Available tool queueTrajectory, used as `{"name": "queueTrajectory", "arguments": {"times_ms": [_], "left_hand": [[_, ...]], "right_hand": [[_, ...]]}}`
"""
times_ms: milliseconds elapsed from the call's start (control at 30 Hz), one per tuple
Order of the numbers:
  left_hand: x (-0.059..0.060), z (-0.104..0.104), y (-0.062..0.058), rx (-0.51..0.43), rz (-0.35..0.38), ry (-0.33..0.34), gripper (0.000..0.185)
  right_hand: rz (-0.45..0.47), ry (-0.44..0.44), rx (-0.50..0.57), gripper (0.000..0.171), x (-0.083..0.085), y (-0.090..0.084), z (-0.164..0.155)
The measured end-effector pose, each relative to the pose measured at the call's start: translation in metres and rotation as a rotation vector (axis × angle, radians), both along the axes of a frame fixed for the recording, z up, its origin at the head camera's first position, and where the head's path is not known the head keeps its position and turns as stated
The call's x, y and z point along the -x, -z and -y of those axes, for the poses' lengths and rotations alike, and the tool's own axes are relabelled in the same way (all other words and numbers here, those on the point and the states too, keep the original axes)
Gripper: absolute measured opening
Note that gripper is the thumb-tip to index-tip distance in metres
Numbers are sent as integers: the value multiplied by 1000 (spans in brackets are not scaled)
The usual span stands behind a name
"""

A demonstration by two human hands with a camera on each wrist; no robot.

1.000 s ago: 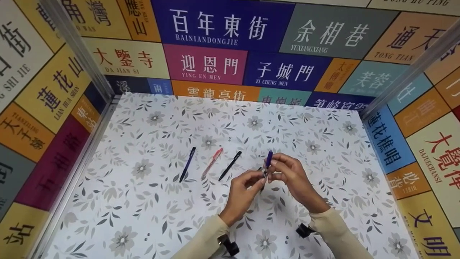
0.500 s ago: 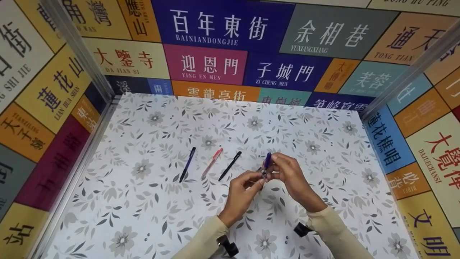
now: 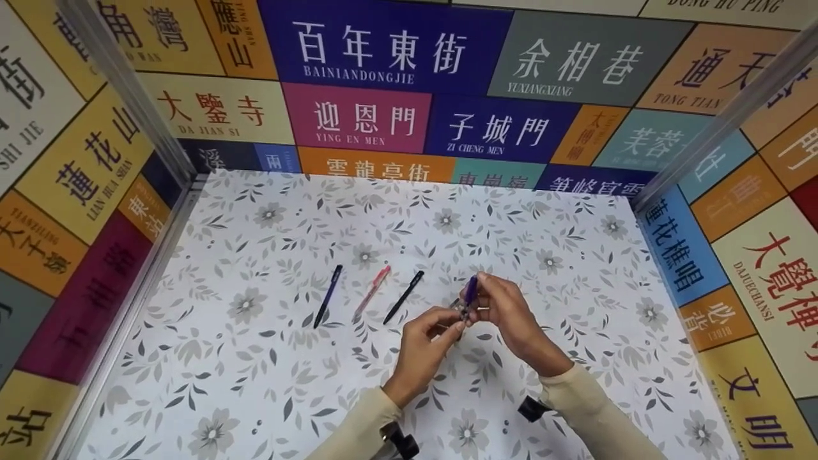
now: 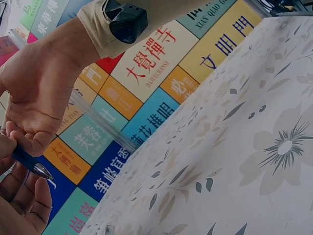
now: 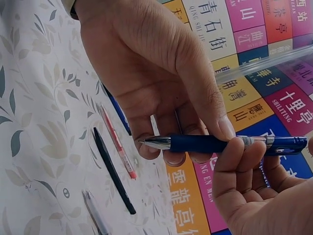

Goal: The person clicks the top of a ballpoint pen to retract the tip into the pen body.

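Observation:
Both hands hold a blue-purple ballpoint pen point(image 5: 198, 143) in front of the body, above the table. In the right wrist view its metal tip is exposed, and a clear section shows between the blue grip and the clip end. My left hand point(image 3: 418, 351) pinches the pen near its middle, thumb against the grip. My right hand point(image 3: 517, 329) has its fingertips round the upper, clip end. The left wrist view shows the pen's tip point(image 4: 43, 171) pointing down, away from the palms. Fingers cover part of the barrel.
Left of the hands lie a purple pen point(image 3: 328, 295), a pink pen point(image 3: 372, 292) and a black pen point(image 3: 404, 298), roughly parallel. A clear pen point(image 5: 96, 213) lies close behind the hands. The floral tabletop point(image 3: 255, 358) is enclosed by printed sign panels point(image 3: 383, 54).
The pen's purple top has sunk slightly toward the fingers, and my right hand has come a little to the left. The head view has shifted slightly. The three pens keep their places.

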State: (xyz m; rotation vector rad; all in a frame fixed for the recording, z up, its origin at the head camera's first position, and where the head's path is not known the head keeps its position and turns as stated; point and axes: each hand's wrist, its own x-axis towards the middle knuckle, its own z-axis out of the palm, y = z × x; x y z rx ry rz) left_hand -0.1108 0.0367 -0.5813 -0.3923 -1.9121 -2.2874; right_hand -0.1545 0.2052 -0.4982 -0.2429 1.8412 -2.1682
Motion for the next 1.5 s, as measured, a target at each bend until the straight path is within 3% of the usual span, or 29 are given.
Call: {"name": "queueTrajectory", "arguments": {"times_ms": [600, 1500], "left_hand": [[-2, -5, -6, 31, 0, 26, 13], [-6, -8, -15, 22, -6, 34, 10]], "right_hand": [[-2, -29, -23, 45, -3, -8, -9], [23, -55, 46, 41, -7, -11, -12]]}}
